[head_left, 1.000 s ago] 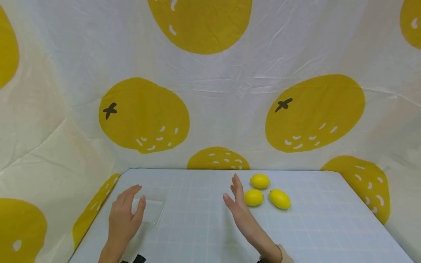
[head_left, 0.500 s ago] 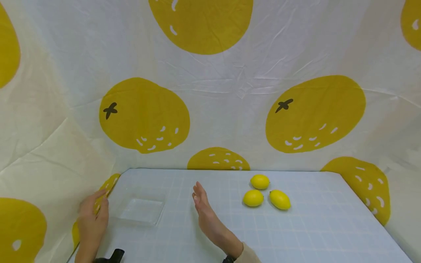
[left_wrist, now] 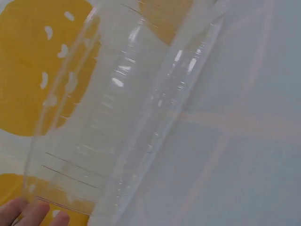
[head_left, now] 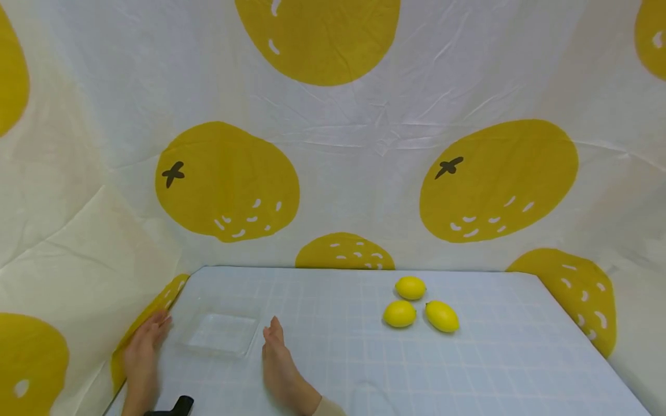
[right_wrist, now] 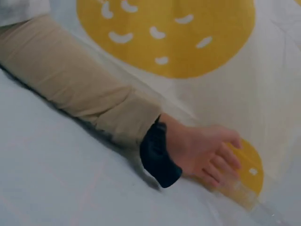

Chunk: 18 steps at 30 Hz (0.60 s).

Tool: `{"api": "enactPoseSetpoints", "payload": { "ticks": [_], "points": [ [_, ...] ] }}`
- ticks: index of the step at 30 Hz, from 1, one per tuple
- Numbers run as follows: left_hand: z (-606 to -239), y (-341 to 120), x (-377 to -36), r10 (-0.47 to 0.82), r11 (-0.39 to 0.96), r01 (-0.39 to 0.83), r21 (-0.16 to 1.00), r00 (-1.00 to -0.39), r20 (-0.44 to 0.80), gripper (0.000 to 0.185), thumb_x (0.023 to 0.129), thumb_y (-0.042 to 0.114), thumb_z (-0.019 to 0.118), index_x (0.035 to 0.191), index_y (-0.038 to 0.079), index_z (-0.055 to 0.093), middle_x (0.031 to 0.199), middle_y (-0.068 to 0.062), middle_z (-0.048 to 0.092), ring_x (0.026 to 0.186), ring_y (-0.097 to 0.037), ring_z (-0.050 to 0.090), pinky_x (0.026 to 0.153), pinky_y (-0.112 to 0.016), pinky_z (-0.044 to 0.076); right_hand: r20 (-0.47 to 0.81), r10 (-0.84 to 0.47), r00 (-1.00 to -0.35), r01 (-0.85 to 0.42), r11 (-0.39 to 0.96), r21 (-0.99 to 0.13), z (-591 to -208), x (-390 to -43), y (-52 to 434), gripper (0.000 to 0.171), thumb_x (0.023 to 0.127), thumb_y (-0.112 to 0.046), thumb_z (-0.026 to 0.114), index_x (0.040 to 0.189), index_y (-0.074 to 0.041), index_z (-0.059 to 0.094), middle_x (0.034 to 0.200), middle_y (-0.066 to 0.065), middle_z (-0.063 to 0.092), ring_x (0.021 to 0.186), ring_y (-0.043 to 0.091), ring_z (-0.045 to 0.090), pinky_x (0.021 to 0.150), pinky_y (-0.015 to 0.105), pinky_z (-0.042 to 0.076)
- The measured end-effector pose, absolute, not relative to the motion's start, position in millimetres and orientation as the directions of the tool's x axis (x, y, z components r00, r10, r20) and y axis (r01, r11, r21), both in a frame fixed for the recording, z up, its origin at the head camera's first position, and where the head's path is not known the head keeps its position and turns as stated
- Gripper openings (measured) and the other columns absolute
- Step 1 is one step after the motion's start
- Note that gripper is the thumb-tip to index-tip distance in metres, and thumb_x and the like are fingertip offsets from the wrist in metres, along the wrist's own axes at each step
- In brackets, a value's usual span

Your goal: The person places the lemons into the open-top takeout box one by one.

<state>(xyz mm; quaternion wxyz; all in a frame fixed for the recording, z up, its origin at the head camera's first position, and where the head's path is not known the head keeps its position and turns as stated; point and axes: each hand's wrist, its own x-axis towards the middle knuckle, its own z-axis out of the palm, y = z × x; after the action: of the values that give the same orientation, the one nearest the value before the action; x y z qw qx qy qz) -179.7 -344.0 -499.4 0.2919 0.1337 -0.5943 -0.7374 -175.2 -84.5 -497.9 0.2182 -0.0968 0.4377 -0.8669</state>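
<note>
You seem to be at the step of framing the clear rectangular container at the left of the table, and the next move likely calls for even contact from both sides; your left hand, fingers loosely bent, and right hand, fingers straight, flank it, grasping nothing (three lemons lie well to the right)

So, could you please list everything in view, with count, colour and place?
table: 1, pale blue with light grid, foreground
container: 1, transparent, on the table's left part
lemons: 3, yellow, on the table, right of its middle
backdrop: 1, white with yellow fruit prints, behind the table
wrist device: 1, black, on the left wrist
sleeves: 2, beige, on both arms
left hand: 1, bare, left of the container
right hand: 1, bare, right of the container
</note>
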Motion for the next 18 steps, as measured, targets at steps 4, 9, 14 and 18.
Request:
{"api": "enactPoseSetpoints", "payload": {
  "ticks": [4,9,14,18],
  "points": [
    [-511,-349,-178,-0.399,-0.126,0.255,0.959,-0.898,0.186,0.047,0.108,0.025,0.039,0.143,-0.007,0.040,0.122,0.011,0.065,0.112,-0.003,0.063,0.093,-0.012,0.044,-0.037,-0.462,-0.886,0.276,-0.463,-0.843,-511,-173,-99,0.093,0.100,-0.039,0.047,0.153,0.000,-0.019,0.157,0.027,-0.026,0.144,0.043,-0.024,0.110,0.064,-0.017],
    [-519,-356,-180,-0.262,-0.099,0.198,0.975,-0.951,0.167,0.052,0.109,0.036,0.031,0.148,0.001,0.031,0.127,0.013,0.064,0.118,0.001,0.058,0.096,-0.011,0.041,-0.043,-0.478,-0.877,0.268,-0.413,-0.871,-520,-171,-106,0.092,0.099,-0.036,0.047,0.154,-0.001,-0.018,0.156,0.028,-0.028,0.143,0.046,-0.026,0.107,0.068,-0.018],
    [-518,-359,-182,-0.253,-0.085,0.074,0.994,-0.966,0.051,0.071,0.108,0.045,0.027,0.156,-0.005,0.011,0.143,0.007,0.053,0.120,0.005,0.054,0.104,-0.014,0.036,-0.013,-0.461,-0.887,0.243,-0.442,-0.864,-523,-169,-109,0.089,0.099,-0.028,0.048,0.154,0.001,-0.016,0.157,0.028,-0.026,0.143,0.045,-0.026,0.109,0.066,-0.016],
    [-517,-358,-181,-0.267,-0.080,0.033,0.996,-0.964,0.011,0.071,0.107,0.047,0.026,0.156,-0.003,0.013,0.144,0.006,0.051,0.117,0.007,0.055,0.104,-0.014,0.037,0.028,-0.455,-0.890,0.213,-0.469,-0.857,-523,-167,-109,0.087,0.099,-0.024,0.048,0.153,0.003,-0.014,0.157,0.029,-0.025,0.143,0.045,-0.025,0.111,0.064,-0.014]
  ]
}}
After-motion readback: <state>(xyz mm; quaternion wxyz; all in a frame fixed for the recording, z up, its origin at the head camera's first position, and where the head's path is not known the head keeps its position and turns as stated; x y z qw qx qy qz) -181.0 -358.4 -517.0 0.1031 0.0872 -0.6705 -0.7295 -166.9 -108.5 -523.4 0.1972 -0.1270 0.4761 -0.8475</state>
